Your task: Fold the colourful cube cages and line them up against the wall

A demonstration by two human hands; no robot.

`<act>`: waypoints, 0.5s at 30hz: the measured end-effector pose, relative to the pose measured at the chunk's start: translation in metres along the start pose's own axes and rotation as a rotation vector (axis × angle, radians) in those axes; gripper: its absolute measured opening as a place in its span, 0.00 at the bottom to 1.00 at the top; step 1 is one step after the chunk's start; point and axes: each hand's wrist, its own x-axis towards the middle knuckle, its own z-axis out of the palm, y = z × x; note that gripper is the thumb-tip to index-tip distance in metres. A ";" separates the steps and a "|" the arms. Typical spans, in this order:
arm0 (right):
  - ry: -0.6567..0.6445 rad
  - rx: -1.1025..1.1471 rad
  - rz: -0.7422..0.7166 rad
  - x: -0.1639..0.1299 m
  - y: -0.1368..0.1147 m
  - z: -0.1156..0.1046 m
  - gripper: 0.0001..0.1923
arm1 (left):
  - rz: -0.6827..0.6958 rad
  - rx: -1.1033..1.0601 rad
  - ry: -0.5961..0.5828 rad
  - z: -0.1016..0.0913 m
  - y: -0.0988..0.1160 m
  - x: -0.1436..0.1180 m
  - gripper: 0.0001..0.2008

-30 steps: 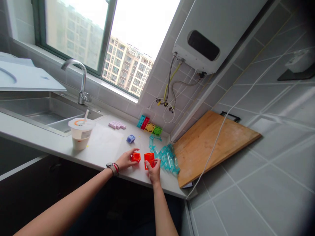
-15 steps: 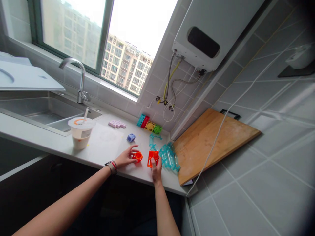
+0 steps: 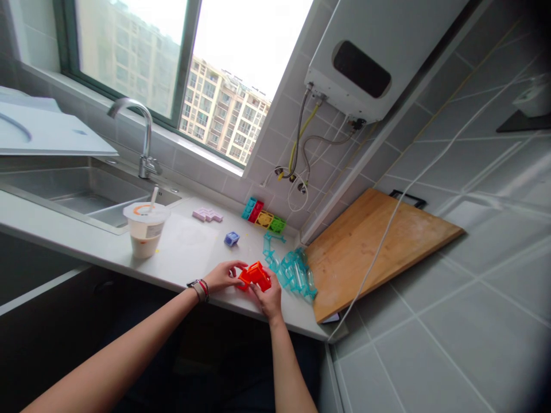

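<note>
Orange open-frame plastic cubes (image 3: 256,275)

You are pressing two orange blocks (image 3: 256,276) together over the white surface (image 3: 185,252), your left hand (image 3: 224,276) gripping one side and your right hand (image 3: 269,298) the other. Teal pieces (image 3: 295,274) are lying just beside them, against a wooden board (image 3: 370,246). A lidded cup (image 3: 145,229) is standing near the sink (image 3: 86,195).
</note>
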 end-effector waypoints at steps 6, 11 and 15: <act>-0.005 -0.161 -0.094 -0.001 -0.006 0.002 0.25 | 0.000 0.023 0.010 0.000 0.007 -0.002 0.31; -0.050 -0.118 -0.081 0.000 -0.010 0.001 0.27 | 0.000 0.009 0.028 -0.001 0.004 -0.001 0.37; -0.042 -0.018 -0.018 0.000 -0.008 0.004 0.26 | 0.007 -0.003 0.036 -0.001 0.003 -0.001 0.35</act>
